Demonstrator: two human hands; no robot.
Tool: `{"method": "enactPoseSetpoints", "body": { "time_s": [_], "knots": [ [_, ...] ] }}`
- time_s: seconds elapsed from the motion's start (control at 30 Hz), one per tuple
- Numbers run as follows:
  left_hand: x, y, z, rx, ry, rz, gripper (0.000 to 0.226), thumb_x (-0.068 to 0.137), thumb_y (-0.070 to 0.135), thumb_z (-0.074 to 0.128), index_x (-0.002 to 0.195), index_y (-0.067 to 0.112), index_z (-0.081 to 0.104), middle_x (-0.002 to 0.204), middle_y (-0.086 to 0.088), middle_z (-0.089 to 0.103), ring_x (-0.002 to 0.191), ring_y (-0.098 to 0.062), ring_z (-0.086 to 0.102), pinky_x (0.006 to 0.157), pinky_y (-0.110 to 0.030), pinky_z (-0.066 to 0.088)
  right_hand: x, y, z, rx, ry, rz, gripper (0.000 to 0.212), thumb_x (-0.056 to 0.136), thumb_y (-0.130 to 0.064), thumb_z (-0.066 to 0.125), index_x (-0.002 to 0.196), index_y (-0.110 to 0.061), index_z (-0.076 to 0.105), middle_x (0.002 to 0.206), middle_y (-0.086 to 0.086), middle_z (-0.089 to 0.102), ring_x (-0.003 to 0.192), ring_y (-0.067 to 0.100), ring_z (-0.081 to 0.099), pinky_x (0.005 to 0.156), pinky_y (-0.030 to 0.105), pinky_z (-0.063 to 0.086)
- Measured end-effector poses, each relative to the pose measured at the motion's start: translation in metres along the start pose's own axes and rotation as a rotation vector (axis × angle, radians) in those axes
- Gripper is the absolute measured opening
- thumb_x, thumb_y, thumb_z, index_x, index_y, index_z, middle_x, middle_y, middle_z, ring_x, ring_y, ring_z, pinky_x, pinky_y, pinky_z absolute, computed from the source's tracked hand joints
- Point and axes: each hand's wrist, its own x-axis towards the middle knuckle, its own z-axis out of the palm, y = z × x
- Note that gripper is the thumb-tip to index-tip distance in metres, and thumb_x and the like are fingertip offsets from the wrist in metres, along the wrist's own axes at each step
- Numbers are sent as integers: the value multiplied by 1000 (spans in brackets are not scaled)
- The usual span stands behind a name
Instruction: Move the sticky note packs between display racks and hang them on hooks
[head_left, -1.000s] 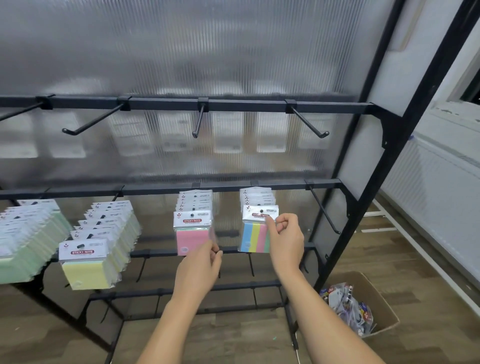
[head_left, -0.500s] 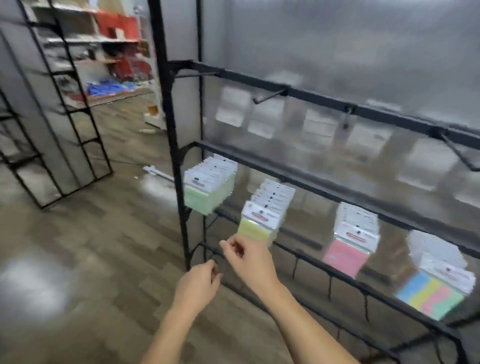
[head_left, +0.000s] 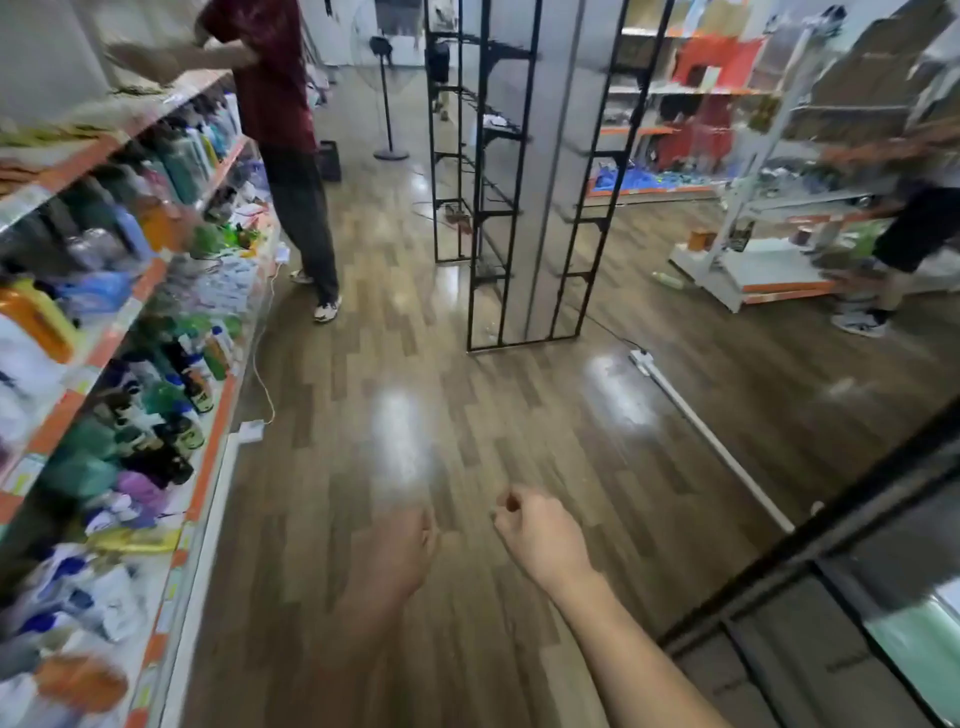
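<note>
Wood-look floor only, no sticky note packs in view, right hand (head_left: 540, 538) curled on nothing, left hand (head_left: 400, 556) too blurred to tell; packs probably light, best pinched at the stiff header card.

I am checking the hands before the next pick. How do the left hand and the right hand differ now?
The left hand is blurred, so its fingers cannot be read; the right hand is sharp, with fingers curled. The left hand is lower and nearer the shelf of bottles; the right hand is nearer the black rack. Neither hand visibly holds a pack, and both hang over the wooden floor.
</note>
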Motion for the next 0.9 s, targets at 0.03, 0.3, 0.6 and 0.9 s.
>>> {"method": "enactPoseSetpoints", "body": {
  "time_s": [0.03,0.3,0.6,0.9],
  "knots": [
    [16,-10,0,-22,19,-25,14,93,36,55,84,26,54,87,-2,66,89,-26,65,74,-32,49,19,-4,5,6,-28,-2,23,92,-37,55,107,-23,66,109,6,70,106,28,64,82,35,52],
    [186,-8,-23,87,86,-51,26,96,42,51,108,23,63,109,-1,64,100,-22,62,80,-32,46,211,-4,20,2,-149,25,30,94,-36,51,120,-26,62,119,3,68,110,26,63,87,34,49],
    [405,-15,-99,-12,200,-167,22,94,30,57,105,13,66,105,-6,66,97,-28,62,78,-34,45,457,-72,-23,-1,-117,-151,34,96,-40,52,125,-24,61,118,-2,66,107,19,62,89,34,51],
    [594,-70,-135,-31,223,-219,26,94,40,55,111,25,68,107,2,70,97,-18,64,85,-32,49,658,-127,5,19,-138,-149,37,97,-39,53,129,-20,57,121,-1,63,109,16,60,91,35,52]
  ]
}}
